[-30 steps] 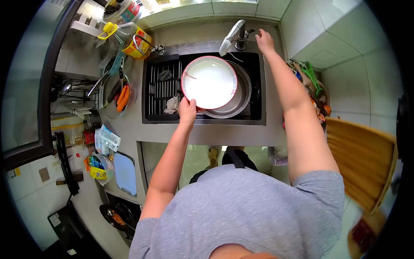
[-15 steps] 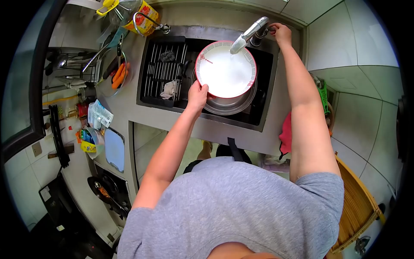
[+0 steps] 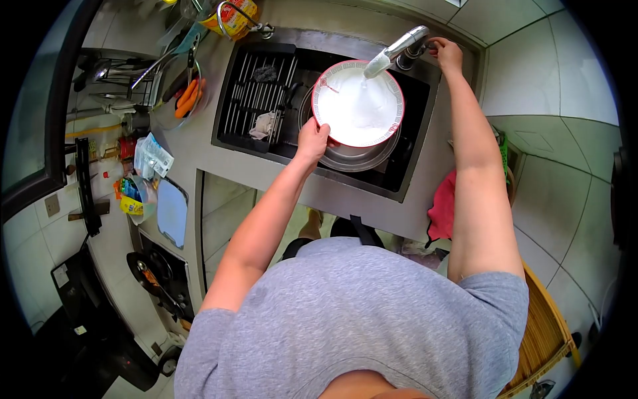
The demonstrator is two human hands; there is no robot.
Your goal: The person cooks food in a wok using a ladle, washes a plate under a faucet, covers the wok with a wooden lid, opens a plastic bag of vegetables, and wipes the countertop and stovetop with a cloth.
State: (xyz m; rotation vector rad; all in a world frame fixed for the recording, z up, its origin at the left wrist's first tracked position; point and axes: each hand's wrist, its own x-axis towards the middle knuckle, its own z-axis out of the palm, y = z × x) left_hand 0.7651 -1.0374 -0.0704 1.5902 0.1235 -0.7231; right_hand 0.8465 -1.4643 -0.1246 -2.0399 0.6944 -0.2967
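While the left hand (image 3: 311, 139) grips the near-left rim of the bowl (image 3: 339, 100), held under the tap (image 3: 399, 50) and above the pot (image 3: 355, 161), the right hand (image 3: 449, 56), farther from the bowl, pinches the lever (image 3: 429, 46) beyond its far-right side.

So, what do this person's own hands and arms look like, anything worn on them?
The left hand and right hand are gloveless, with no watch or bracelet showing; a ring would be too small to tell. Plain grey short sleeves cover only the upper arms.
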